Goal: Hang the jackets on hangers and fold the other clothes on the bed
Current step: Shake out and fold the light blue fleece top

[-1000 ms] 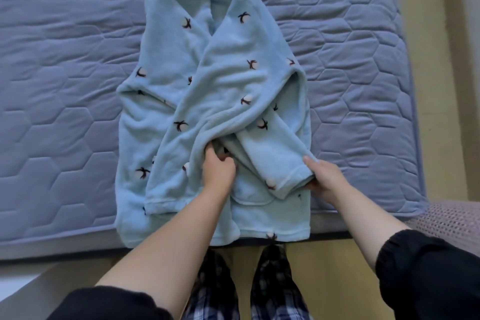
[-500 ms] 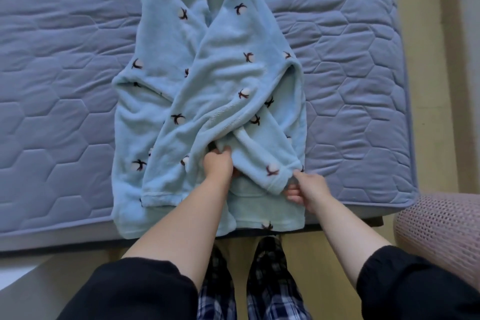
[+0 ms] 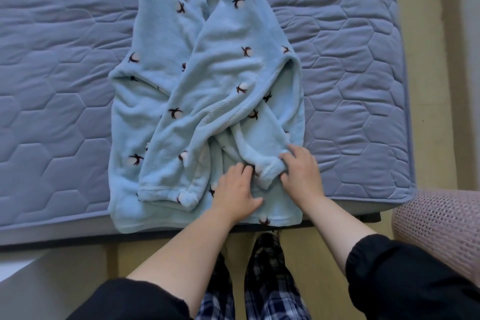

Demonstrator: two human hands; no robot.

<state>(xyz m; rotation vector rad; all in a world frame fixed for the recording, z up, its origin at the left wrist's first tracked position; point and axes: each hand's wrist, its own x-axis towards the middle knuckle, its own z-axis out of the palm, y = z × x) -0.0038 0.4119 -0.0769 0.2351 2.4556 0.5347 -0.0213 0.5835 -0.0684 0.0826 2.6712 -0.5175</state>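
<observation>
Garment: a light-blue fleece top (image 3: 207, 80) printed with cotton bolls is laid front-up on the bed, collar away from the person, hem at the near edge; it is judged to be one of the clothes to be folded, not hung.
Sleeves: both are brought across the chest and crossed; one sleeve (image 3: 166, 163) lies diagonally with its end near the hem; the other ends in a cuff (image 3: 267, 174) at the lower middle.
Right hand (image 3: 302, 171): the cuff is gripped from the side, fingers curled over its end and thumb beneath; the sleeve is probably being set straight within the body's outline.
Left hand (image 3: 233, 189): it is laid palm-down on the front panel just beside the cuff, fingers together and slightly bent at the tips, thumb spread; the layers are apparently pinned so that nothing slides.
Stage: sleeves are judged nearly placed; the lengthwise fold is not yet made.
Surface: a blue-grey mattress (image 3: 65, 60) quilted in hexagons, lightly wrinkled, soft enough to let fleece creep.
Room: a yellowish floor (image 3: 428, 34) is seen to the right; a pinkish woven cushion (image 3: 439, 228) stands just beside the bed's corner; plaid trousers (image 3: 265, 267) are seen below.
</observation>
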